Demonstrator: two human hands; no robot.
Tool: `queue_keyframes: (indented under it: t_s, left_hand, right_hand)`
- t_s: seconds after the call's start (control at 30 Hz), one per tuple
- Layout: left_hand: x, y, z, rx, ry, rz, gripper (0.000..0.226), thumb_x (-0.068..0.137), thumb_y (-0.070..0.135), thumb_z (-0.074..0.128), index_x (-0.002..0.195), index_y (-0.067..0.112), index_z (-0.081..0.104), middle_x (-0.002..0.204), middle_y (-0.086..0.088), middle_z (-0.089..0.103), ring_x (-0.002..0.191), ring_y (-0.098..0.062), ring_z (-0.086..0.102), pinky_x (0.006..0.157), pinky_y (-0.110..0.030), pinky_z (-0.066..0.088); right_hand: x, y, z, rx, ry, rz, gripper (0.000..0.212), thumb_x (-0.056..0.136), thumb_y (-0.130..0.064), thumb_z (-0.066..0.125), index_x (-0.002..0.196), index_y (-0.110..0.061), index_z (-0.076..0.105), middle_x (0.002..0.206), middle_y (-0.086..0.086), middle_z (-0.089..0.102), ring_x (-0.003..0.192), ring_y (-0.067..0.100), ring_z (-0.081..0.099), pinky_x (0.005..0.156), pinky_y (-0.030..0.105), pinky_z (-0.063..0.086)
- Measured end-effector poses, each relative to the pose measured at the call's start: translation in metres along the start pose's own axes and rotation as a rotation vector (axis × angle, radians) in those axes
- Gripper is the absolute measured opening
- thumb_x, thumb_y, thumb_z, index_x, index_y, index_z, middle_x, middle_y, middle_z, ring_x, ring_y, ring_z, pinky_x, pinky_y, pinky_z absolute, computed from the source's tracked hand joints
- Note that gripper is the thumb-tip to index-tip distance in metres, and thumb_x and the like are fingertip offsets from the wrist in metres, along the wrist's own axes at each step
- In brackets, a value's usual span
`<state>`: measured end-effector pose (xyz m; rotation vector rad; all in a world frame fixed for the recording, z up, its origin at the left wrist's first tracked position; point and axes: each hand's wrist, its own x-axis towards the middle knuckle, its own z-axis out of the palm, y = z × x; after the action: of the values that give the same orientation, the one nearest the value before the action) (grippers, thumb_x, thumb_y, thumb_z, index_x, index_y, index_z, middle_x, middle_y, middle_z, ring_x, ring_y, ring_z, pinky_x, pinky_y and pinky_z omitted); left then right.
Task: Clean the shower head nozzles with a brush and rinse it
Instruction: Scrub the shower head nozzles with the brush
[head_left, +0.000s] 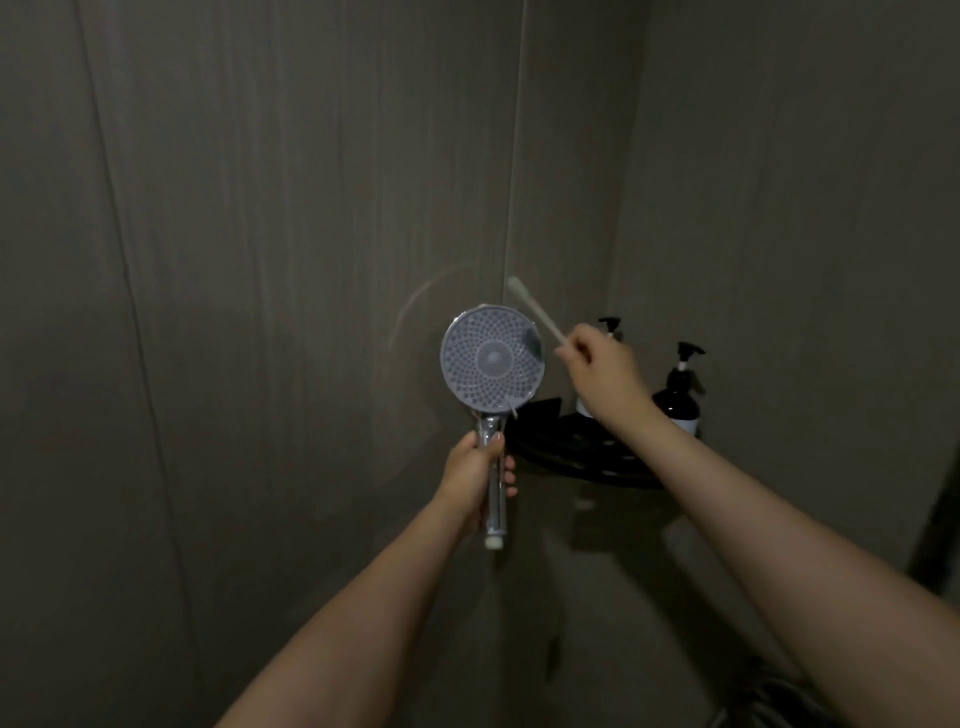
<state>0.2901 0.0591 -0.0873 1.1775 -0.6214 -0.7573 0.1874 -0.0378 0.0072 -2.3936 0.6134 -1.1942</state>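
Observation:
A round shower head with a pale nozzle face points toward me, held upright on its chrome handle. My left hand is closed around that handle. My right hand grips a slim white brush, whose free end slants up and to the left behind the head's upper right rim. The brush appears slightly apart from the nozzle face. A dark patch shows on the face's right edge.
A black corner shelf hangs on the wall just right of the shower head, carrying two pump bottles. Grey wall panels surround the corner. A dark hose-like shape lies at the bottom right.

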Motion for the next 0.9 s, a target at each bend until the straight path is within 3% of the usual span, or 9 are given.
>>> queue_keyframes:
  t_s: [0.1, 0.2, 0.27, 0.5, 0.67, 0.8, 0.9]
  left_hand:
    - [-0.009, 0.0, 0.005, 0.031, 0.01, 0.022, 0.022, 0.096, 0.015, 0.042, 0.074, 0.017, 0.042, 0.058, -0.006, 0.044, 0.036, -0.01, 0.04, 0.036, -0.017, 0.036]
    - [-0.02, 0.0, 0.007, 0.064, -0.014, 0.047, 0.023, 0.095, 0.016, 0.044, 0.072, 0.017, 0.042, 0.056, -0.006, 0.044, 0.033, -0.008, 0.04, 0.034, -0.017, 0.035]
    - [-0.028, 0.0, 0.009, 0.07, -0.04, 0.059, 0.023, 0.095, 0.017, 0.045, 0.072, 0.016, 0.043, 0.055, -0.006, 0.044, 0.033, -0.008, 0.041, 0.034, -0.017, 0.035]
    - [-0.044, 0.003, 0.014, 0.086, -0.105, 0.03, 0.023, 0.094, 0.02, 0.047, 0.071, 0.015, 0.047, 0.055, -0.006, 0.046, 0.039, -0.012, 0.041, 0.038, -0.019, 0.036]
    - [-0.049, 0.004, 0.01, 0.089, -0.124, 0.013, 0.023, 0.094, 0.021, 0.047, 0.071, 0.016, 0.047, 0.055, -0.006, 0.046, 0.039, -0.013, 0.04, 0.038, -0.018, 0.035]
    - [-0.049, 0.005, 0.003, 0.087, -0.106, 0.002, 0.025, 0.093, 0.021, 0.049, 0.069, 0.016, 0.046, 0.054, -0.006, 0.046, 0.036, -0.012, 0.039, 0.036, -0.016, 0.034]
    - [-0.048, 0.007, -0.003, 0.059, -0.107, 0.001, 0.024, 0.093, 0.022, 0.049, 0.07, 0.015, 0.046, 0.052, -0.006, 0.045, 0.034, -0.011, 0.038, 0.037, -0.017, 0.034]
  right_hand:
    - [-0.008, -0.022, -0.004, -0.154, -0.21, -0.016, 0.025, 0.092, -0.022, 0.052, 0.068, -0.017, 0.053, 0.06, -0.003, 0.047, 0.063, 0.017, 0.048, 0.06, 0.029, 0.035]
    - [-0.019, -0.038, -0.006, -0.252, -0.224, -0.007, 0.035, 0.093, -0.029, 0.051, 0.059, -0.021, 0.05, 0.059, -0.002, 0.049, 0.059, 0.016, 0.049, 0.056, 0.028, 0.036]
    - [-0.025, -0.045, -0.007, -0.391, -0.244, 0.008, 0.032, 0.093, -0.035, 0.048, 0.065, -0.021, 0.055, 0.064, -0.001, 0.055, 0.061, 0.017, 0.053, 0.056, 0.029, 0.041]
    - [-0.04, -0.056, -0.03, -0.513, 0.027, 0.174, 0.032, 0.095, -0.034, 0.042, 0.073, -0.016, 0.058, 0.069, 0.004, 0.054, 0.068, 0.026, 0.055, 0.052, 0.027, 0.035]
    - [-0.052, -0.072, -0.015, -0.674, -0.036, 0.025, 0.034, 0.097, -0.034, 0.036, 0.09, -0.012, 0.061, 0.073, 0.004, 0.054, 0.064, 0.022, 0.053, 0.054, 0.028, 0.039]
    - [-0.043, -0.065, -0.037, -0.546, 0.132, 0.256, 0.038, 0.096, -0.034, 0.038, 0.086, -0.007, 0.063, 0.082, 0.014, 0.063, 0.068, 0.026, 0.052, 0.059, 0.03, 0.042]
    - [-0.052, -0.071, -0.031, -0.586, 0.002, 0.123, 0.037, 0.097, -0.035, 0.037, 0.084, -0.011, 0.062, 0.079, 0.011, 0.064, 0.067, 0.025, 0.055, 0.058, 0.03, 0.043]
